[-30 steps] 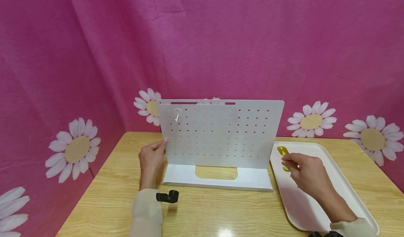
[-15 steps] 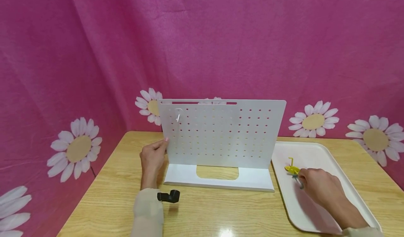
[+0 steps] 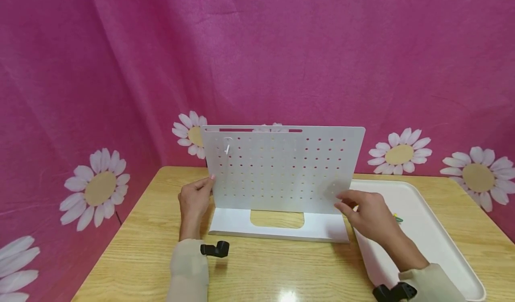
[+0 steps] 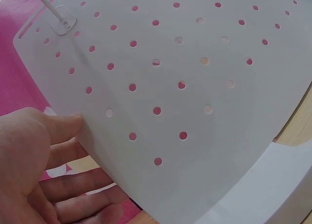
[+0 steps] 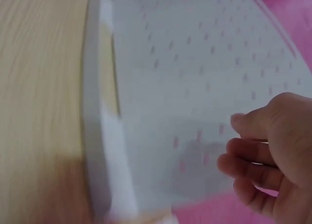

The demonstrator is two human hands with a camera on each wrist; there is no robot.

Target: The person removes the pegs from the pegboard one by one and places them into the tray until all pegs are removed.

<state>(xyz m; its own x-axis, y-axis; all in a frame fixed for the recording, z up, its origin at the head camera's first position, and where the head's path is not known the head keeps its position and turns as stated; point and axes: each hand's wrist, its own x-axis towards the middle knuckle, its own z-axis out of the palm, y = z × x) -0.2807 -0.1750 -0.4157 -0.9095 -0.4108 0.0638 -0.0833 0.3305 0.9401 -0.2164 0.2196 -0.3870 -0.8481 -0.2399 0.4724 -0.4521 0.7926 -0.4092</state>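
Observation:
A white pegboard (image 3: 277, 172) with rows of small holes stands on the table. My left hand (image 3: 195, 199) grips its left edge, thumb on the front face and fingers behind, as the left wrist view shows. A white hook (image 3: 227, 146) is mounted near the board's upper left corner. My right hand (image 3: 370, 214) hovers by the board's lower right edge, fingers loosely bent; nothing is visible between them. Whether its fingertips touch the board, I cannot tell. Just beyond that hand, small yellow and green pieces (image 3: 397, 218) lie on the white tray (image 3: 442, 248), partly hidden.
The board's base (image 3: 277, 235) has a cutout and rests on the wooden table (image 3: 249, 270). Behind everything hangs a pink curtain (image 3: 281, 56) with daisies. The tray takes up the table's right side, close to the base.
My right hand put the yellow piece down on the tray beside a grey-green one, then moved left to the board's right edge. The left hand kept its place.

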